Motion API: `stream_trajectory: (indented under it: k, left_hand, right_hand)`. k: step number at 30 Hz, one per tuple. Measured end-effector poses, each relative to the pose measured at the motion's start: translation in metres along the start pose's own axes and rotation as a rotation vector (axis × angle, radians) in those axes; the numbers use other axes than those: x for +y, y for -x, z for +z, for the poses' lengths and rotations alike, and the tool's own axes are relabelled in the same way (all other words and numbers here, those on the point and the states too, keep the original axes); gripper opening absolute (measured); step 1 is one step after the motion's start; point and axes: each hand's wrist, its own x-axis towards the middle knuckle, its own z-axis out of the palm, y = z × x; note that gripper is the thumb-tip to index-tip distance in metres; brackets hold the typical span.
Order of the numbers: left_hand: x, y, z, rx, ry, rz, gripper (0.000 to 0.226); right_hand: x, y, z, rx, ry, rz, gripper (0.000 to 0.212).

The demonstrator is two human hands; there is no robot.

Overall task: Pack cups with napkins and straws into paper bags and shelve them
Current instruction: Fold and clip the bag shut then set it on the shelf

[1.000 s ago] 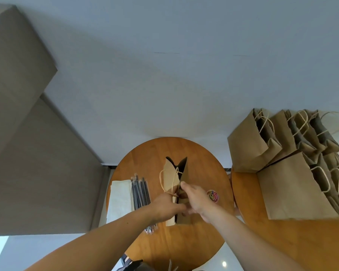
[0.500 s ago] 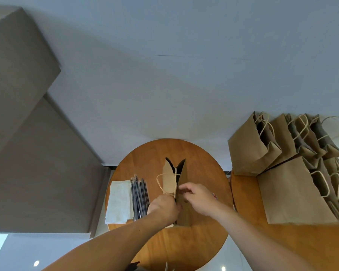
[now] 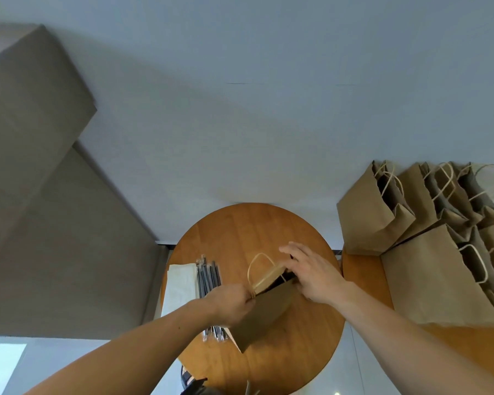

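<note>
Left grip (image 3: 234, 300) pinches bag (image 3: 265, 313) at rim.

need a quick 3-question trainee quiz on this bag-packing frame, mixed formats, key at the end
1. True or false: the left hand grips the paper bag at its top edge, by the handle.
2. What lies right beside the napkins on the round table? A) cups B) straws C) a tray
3. On which side of the round table do the other paper bags stand, the person's left or right?

Key: 1 true; 2 B; 3 right.
</note>
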Motion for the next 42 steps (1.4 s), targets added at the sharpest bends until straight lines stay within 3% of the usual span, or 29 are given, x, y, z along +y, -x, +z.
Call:
stream_trajectory:
  k: [2, 4, 6, 12, 16, 21, 25, 28, 32, 35, 39, 42]
  left_hand:
    - [-0.003, 0.0, -0.001, 0.011, 0.009, 0.023, 0.041]
    - [-0.005, 0.002, -0.002, 0.043, -0.013, 0.031, 0.041]
    - [-0.006, 0.004, -0.002, 0.062, -0.046, 0.034, 0.039]
    - [0.0, 0.004, 0.012, 0.197, -0.243, -0.048, 0.025]
    - [-0.006, 0.001, 0.013, 0.303, -0.384, 0.039, 0.032]
    - [-0.017, -0.006, 0.011, 0.317, -0.333, 0.15, 0.035]
    - [-0.009, -0.007, 0.009, 0.322, -0.269, 0.11, 0.023]
    - [0.003, -0.009, 0.011, 0.44, -0.196, 0.143, 0.012]
    - [0.003, -0.02, 0.02, 0.661, -0.258, 0.24, 0.03]
    - [0.0, -0.024, 0.019, 0.698, -0.209, 0.296, 0.023]
    - [0.002, -0.028, 0.009, 0.712, -0.164, 0.294, 0.031]
    - [0.0, -0.032, 0.005, 0.608, -0.142, 0.248, 0.035]
  right_hand:
    - [0.004, 0.004, 0.005, 0.017, -0.011, -0.016, 0.025]
    - [0.004, 0.011, 0.007, -0.05, -0.065, 0.021, 0.015]
    - [0.003, 0.017, 0.008, -0.123, -0.158, 0.081, 0.017]
    - [0.006, 0.032, 0.015, -0.083, -0.317, 0.178, 0.023]
    - [0.007, 0.034, 0.017, -0.053, -0.324, 0.171, 0.028]
    - [-0.004, 0.033, 0.014, 0.037, -0.179, 0.087, 0.032]
    - [-0.012, 0.024, 0.019, 0.103, -0.221, 0.068, 0.029]
    - [-0.01, 0.021, 0.026, 0.105, -0.294, 0.093, 0.028]
    - [-0.001, 0.023, 0.031, 0.114, -0.354, 0.151, 0.028]
    - [-0.001, 0.019, 0.026, 0.097, -0.364, 0.181, 0.028]
    - [0.008, 0.012, 0.01, -0.038, -0.641, 0.253, 0.025]
    - [0.034, 0.009, 0.005, 0.198, -0.917, 0.432, 0.023]
